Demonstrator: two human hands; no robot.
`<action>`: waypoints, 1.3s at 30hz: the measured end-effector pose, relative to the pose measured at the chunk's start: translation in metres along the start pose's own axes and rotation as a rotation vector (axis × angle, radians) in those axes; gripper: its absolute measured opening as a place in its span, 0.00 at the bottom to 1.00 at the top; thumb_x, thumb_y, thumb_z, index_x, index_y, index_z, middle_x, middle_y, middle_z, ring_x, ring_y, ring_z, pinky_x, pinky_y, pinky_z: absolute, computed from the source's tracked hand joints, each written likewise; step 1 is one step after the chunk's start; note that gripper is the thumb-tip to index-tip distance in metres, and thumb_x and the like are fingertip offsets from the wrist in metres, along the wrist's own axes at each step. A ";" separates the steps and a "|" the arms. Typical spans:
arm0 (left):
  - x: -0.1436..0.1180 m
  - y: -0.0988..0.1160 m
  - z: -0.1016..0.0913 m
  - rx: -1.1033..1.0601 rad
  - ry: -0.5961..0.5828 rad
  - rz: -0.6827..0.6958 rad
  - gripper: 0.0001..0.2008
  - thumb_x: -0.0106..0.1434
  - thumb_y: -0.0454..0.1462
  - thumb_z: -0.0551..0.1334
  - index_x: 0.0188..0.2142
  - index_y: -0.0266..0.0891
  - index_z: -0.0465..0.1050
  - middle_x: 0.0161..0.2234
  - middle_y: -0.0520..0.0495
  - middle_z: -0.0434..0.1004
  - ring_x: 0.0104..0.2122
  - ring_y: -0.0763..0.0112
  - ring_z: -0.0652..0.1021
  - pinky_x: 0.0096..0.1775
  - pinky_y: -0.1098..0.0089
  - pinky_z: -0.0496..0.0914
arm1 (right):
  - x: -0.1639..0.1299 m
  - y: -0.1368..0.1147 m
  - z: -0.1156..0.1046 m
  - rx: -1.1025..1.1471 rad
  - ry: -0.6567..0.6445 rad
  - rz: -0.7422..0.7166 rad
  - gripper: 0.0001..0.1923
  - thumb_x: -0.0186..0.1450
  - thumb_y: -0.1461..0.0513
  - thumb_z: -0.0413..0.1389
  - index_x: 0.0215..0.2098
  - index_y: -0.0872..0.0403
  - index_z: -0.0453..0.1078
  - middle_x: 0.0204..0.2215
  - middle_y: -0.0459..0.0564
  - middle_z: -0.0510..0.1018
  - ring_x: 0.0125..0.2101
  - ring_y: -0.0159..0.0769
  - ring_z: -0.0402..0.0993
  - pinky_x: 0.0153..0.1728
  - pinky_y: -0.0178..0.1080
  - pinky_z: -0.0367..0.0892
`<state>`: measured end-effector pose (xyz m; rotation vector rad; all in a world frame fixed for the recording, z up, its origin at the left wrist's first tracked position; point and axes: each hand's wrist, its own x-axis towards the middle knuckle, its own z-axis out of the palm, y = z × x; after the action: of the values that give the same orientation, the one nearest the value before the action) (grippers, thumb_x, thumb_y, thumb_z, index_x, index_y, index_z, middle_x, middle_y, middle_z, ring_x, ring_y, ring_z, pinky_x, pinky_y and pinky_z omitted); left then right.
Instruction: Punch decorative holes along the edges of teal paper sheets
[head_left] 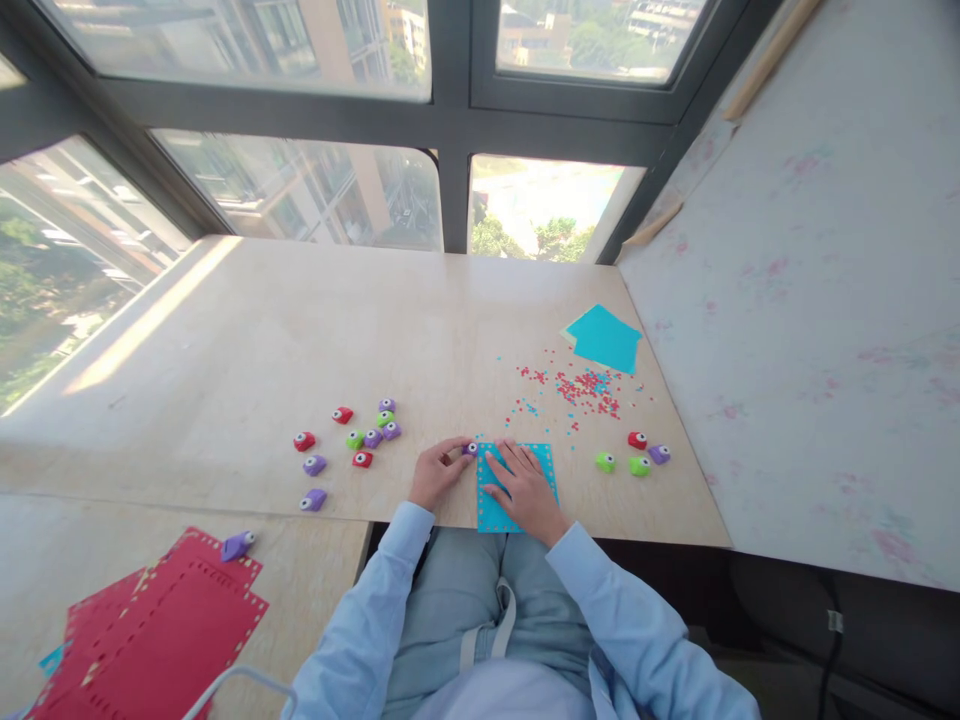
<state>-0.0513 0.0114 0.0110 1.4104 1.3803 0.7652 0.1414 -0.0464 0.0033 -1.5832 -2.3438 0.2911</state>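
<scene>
Lower centre: left hand (437, 470) pinching small purple punch (470, 449) at sheet edge; right hand (525, 487) flat, fingers spread, pinning thin, floppy blue sheet (491, 512). Punch likely light, rigid.

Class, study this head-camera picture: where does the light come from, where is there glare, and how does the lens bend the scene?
Head view: daylight enters through the windows ahead; a bright glare band lies on the table at left. The wide lens bows the window frames and table edges. The hands on the blue paper look sharp and evenly lit; the tiny confetti is too small to resolve.
</scene>
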 end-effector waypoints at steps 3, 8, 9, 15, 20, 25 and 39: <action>0.000 0.001 0.000 0.002 0.006 0.000 0.19 0.56 0.42 0.65 0.45 0.37 0.79 0.15 0.55 0.70 0.15 0.76 0.64 0.21 0.74 0.60 | -0.002 0.000 0.000 0.034 0.035 -0.012 0.27 0.69 0.54 0.52 0.64 0.55 0.61 0.64 0.59 0.61 0.66 0.48 0.51 0.63 0.54 0.51; 0.000 0.003 0.000 -0.036 0.001 -0.013 0.20 0.55 0.43 0.66 0.45 0.36 0.80 0.14 0.55 0.69 0.15 0.76 0.65 0.20 0.74 0.60 | 0.001 0.000 0.000 0.126 0.074 0.037 0.28 0.69 0.54 0.52 0.65 0.55 0.59 0.61 0.59 0.66 0.64 0.47 0.56 0.62 0.54 0.54; 0.000 0.004 0.000 -0.039 0.001 -0.018 0.19 0.55 0.43 0.66 0.45 0.36 0.80 0.14 0.55 0.69 0.15 0.76 0.65 0.20 0.74 0.60 | 0.003 0.000 -0.001 0.144 0.076 0.050 0.27 0.69 0.55 0.52 0.64 0.54 0.59 0.61 0.59 0.67 0.63 0.47 0.57 0.62 0.54 0.54; 0.001 0.002 0.001 -0.024 0.008 -0.035 0.20 0.55 0.45 0.66 0.44 0.37 0.80 0.15 0.55 0.68 0.15 0.77 0.63 0.20 0.74 0.58 | 0.013 0.004 -0.007 0.242 0.112 0.121 0.19 0.69 0.60 0.51 0.57 0.54 0.68 0.52 0.57 0.74 0.54 0.45 0.66 0.57 0.49 0.59; 0.001 0.002 0.000 -0.018 0.005 -0.036 0.22 0.55 0.46 0.67 0.45 0.36 0.80 0.14 0.56 0.67 0.15 0.77 0.63 0.20 0.74 0.58 | 0.018 0.009 -0.007 0.293 0.149 0.144 0.14 0.69 0.62 0.51 0.51 0.53 0.71 0.46 0.54 0.77 0.49 0.43 0.68 0.53 0.47 0.61; 0.001 0.003 0.001 -0.017 0.007 -0.031 0.21 0.54 0.46 0.67 0.45 0.37 0.80 0.15 0.55 0.69 0.15 0.78 0.62 0.20 0.74 0.58 | 0.017 0.008 -0.007 0.222 0.134 0.141 0.19 0.68 0.58 0.55 0.56 0.52 0.68 0.52 0.57 0.72 0.55 0.47 0.63 0.55 0.49 0.58; 0.002 0.004 0.000 0.000 -0.002 -0.015 0.21 0.54 0.45 0.67 0.45 0.37 0.80 0.14 0.57 0.66 0.15 0.79 0.57 0.19 0.75 0.55 | 0.037 0.008 -0.017 0.148 0.017 0.273 0.09 0.61 0.56 0.64 0.37 0.51 0.73 0.38 0.52 0.74 0.44 0.46 0.65 0.43 0.45 0.56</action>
<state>-0.0496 0.0134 0.0140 1.3994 1.3878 0.7541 0.1413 -0.0092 0.0210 -1.8219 -2.0388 0.4963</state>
